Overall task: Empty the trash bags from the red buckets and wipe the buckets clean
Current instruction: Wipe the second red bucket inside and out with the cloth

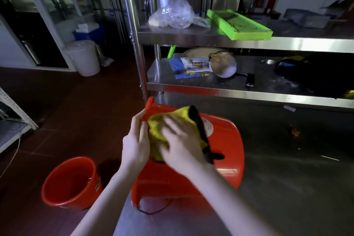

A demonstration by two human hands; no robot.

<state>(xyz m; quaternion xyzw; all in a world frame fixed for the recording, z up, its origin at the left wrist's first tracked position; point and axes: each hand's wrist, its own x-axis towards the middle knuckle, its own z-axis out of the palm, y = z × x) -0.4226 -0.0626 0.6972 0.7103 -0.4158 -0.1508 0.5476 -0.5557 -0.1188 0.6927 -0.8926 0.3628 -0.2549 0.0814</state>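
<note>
A red bucket (226, 151) lies tipped on its side on the steel table (287, 178), its black handle across the wall. My left hand (136, 140) holds the bucket's left side, fingers curled against it. My right hand (182, 142), blurred, presses a yellow cloth (159, 126) flat on the bucket's wall. A second red bucket (70, 182) stands upright on the floor at the lower left, with no bag visible inside.
A steel rack stands behind the table; its shelves (210, 34) hold a clear plastic bag (174, 15), a green slicer board (239, 25), leaflets and a bowl. A white lidded pail (84, 57) and a blue box stand on the red-brown floor at the left.
</note>
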